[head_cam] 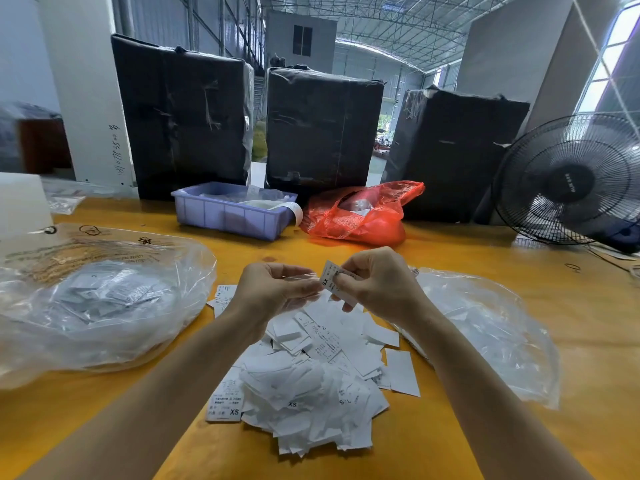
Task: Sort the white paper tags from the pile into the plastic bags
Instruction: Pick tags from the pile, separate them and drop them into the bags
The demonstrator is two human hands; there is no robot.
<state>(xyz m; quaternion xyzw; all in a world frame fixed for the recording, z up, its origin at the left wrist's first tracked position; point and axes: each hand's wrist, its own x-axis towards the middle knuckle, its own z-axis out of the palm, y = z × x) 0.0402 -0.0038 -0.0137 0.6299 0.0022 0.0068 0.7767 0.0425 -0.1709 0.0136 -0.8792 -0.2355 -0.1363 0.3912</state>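
From the head camera I see my right hand (377, 285) pinching a white tag marked XS (330, 279) above the pile of paper tags (311, 382) on the yellow counter (485, 258). My left hand (273, 289) holds thin tags edge-on between curled fingers. Clear plastic bags lie on either side, the left bag (100, 299) and the right bag (485, 327), both holding tags.

Warehouse hall: metal truss roof (398, 26), corrugated walls, daylight through windows (616, 53) at right. Yellow worktop (485, 258). Along its far edge: three black-wrapped bales (183, 116), a lilac plastic bin (228, 216), a red plastic bag (360, 216) just beside it. Black fan (571, 181) at far right corner. White pillar (86, 81) at left.
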